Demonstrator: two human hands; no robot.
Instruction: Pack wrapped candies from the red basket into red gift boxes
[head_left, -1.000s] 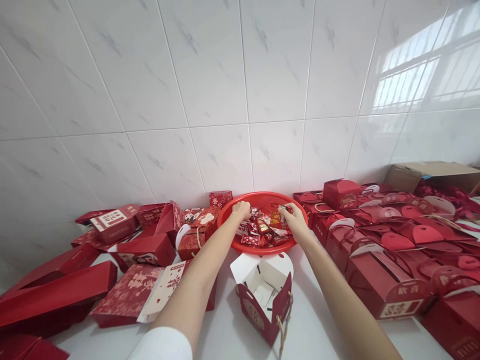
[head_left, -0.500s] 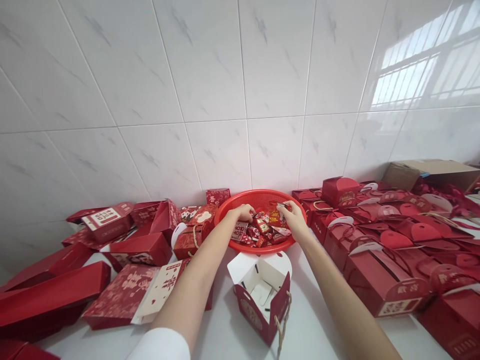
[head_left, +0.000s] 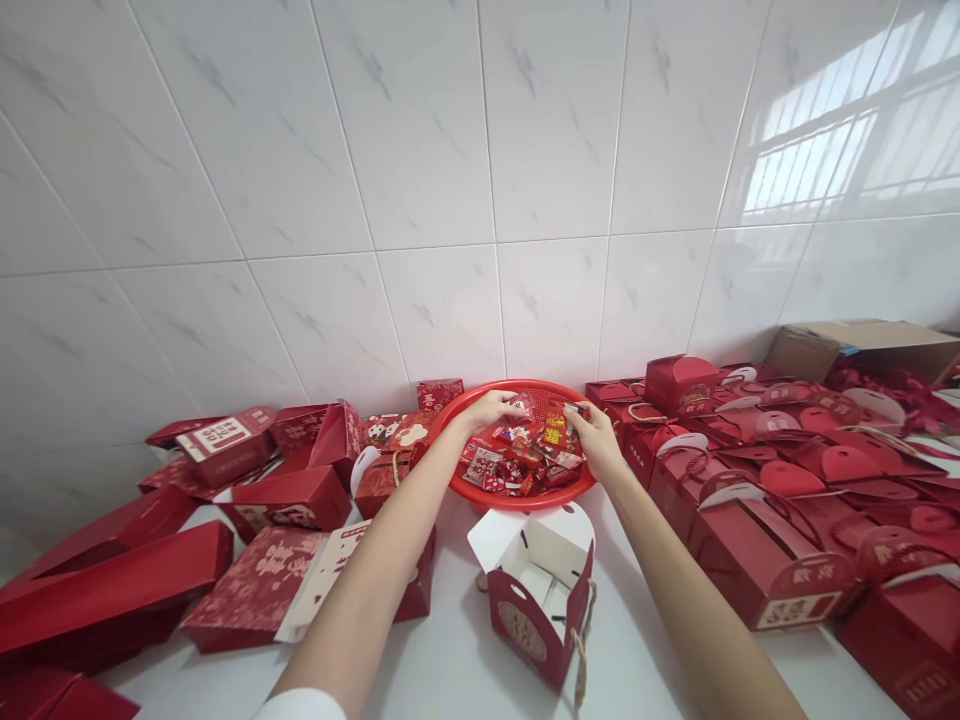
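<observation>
A red plastic basket against the wall holds many small wrapped candies. Over its left side, my left hand pinches a small red-and-white packet. My right hand, at the basket's right side, grips a red-and-yellow packet by its upper edge. In front of the basket an open dark red box with a white inside and rope handles stands on the white table; its flaps are up and no candy shows in the part of it that I see.
Red gift boxes lie loosely on the left, some open. Rows of closed red boxes fill the right side. A cardboard carton stands at the back right, by the tiled wall.
My left hand has lifted from the candies with a small packet in its fingers. My right hand keeps hold of its packet. The open box appears slightly further right.
</observation>
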